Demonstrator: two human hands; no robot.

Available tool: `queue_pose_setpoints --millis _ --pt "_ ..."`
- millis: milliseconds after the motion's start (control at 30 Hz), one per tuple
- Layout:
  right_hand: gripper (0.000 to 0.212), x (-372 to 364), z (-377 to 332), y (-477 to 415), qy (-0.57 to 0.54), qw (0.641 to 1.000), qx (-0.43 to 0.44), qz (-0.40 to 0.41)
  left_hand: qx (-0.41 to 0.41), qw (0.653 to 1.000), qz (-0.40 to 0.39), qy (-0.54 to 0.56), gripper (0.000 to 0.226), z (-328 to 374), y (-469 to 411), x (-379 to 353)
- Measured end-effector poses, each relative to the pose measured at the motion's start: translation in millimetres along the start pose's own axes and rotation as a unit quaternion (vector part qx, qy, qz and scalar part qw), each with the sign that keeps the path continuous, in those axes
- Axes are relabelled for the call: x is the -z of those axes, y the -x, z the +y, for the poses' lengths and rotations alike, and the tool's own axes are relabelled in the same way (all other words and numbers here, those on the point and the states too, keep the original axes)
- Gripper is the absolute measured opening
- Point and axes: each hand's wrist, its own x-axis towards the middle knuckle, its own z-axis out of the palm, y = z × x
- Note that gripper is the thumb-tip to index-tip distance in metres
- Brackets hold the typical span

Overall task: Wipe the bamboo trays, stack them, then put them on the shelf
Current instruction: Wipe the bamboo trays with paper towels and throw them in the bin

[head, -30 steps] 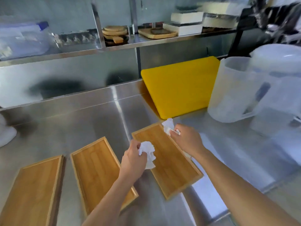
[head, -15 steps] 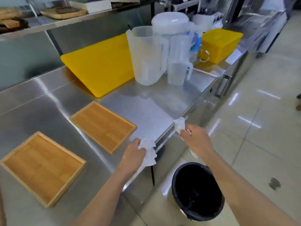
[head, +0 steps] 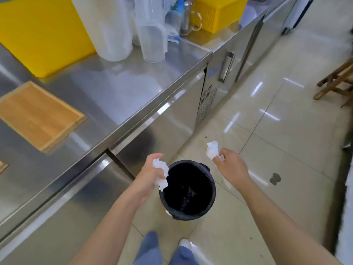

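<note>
One bamboo tray lies flat on the steel counter at the left; the corner of a second tray shows at the left edge. My left hand grips a crumpled white paper towel over the left rim of a black bin on the floor. My right hand holds another wad of white paper towel above the floor, just right of the bin. The shelf is out of view.
A yellow cutting board, clear plastic jugs and a yellow basket stand at the counter's back. Steel cabinet doors run below. Tiled floor lies right, with a wooden stool at the far edge.
My view has swung right and down from the trays to the floor bin. Both hands, each still holding its paper towel, moved off the counter to hover at the bin.
</note>
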Motion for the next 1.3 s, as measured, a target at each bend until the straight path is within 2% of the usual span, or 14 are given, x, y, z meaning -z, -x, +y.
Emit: queue_pose_setpoints --millis 133,200,300,367,433,600,767,867,967,1000,1033,1100,1200,1300 --pt "0.028 -16.5 34.7 -0.9 -0.003 0.999 -0.024 -0.022 0.062 0.993 0.033 -0.094 0.056 -26.7 -21.8 -15.9" --pt "0.026 -30.9 52.9 -0.8 -0.013 0.999 -0.045 -0.023 0.055 0.989 0.039 -0.132 0.032 -33.5 -31.9 -24.5" --pt "0.022 -64.4 81.1 -8.9 -0.02 0.997 -0.069 -0.026 0.032 0.984 0.026 -0.175 0.029 -54.5 -62.0 -33.3" --pt "0.022 -93.3 100.7 -16.8 -0.024 0.996 -0.084 -0.037 0.029 0.977 0.034 -0.21 0.016 -77.6 -85.1 -37.6" --pt "0.026 -125.7 121.6 -28.5 -0.027 0.994 -0.094 -0.045 0.023 0.962 0.049 -0.267 0.029 -107.1 -113.8 -41.0" --pt "0.039 -228.5 172.7 -65.4 -0.031 0.993 -0.098 -0.052 -0.027 0.915 0.035 -0.401 0.038 -193.3 -199.6 -53.5" --pt "0.023 -337.3 222.6 -95.9 0.044 0.997 -0.042 -0.049 -0.052 0.879 0.026 -0.473 0.047 -281.8 -282.8 -69.8" --pt "0.019 -396.3 249.3 -109.1 0.132 0.988 -0.002 -0.082 -0.061 0.822 0.005 -0.567 0.059 -335.8 -327.7 -76.7" --pt "0.054 -428.4 266.5 -117.8 0.2 0.955 -0.019 -0.22 0.009 0.714 -0.103 -0.692 0.074 -371.9 -355.2 -72.4" --pt "0.065 -428.5 269.5 -118.1 0.202 0.949 -0.021 -0.241 0.014 0.688 -0.135 -0.713 0.074 -373.9 -356.3 -74.0" --pt "0.072 -425.2 260.4 -115.5 0.207 0.947 -0.009 -0.247 0.014 0.678 -0.148 -0.72 0.073 -368.6 -350.2 -66.4" --pt "0.074 -419.9 252.3 -110.8 0.218 0.947 0.022 -0.236 0.0 0.696 -0.142 -0.704 0.071 -361.7 -342.6 -57.9" --pt "0.071 -403.0 246.1 -107.6 0.217 0.942 0.013 -0.255 -0.011 0.712 -0.122 -0.692 0.064 -350.1 -335.4 -51.1" --pt "0.069 -340.0 209.9 -101.0 0.211 0.951 0.026 -0.226 -0.053 0.717 -0.102 -0.687 0.06 -290.1 -300.5 -43.1"
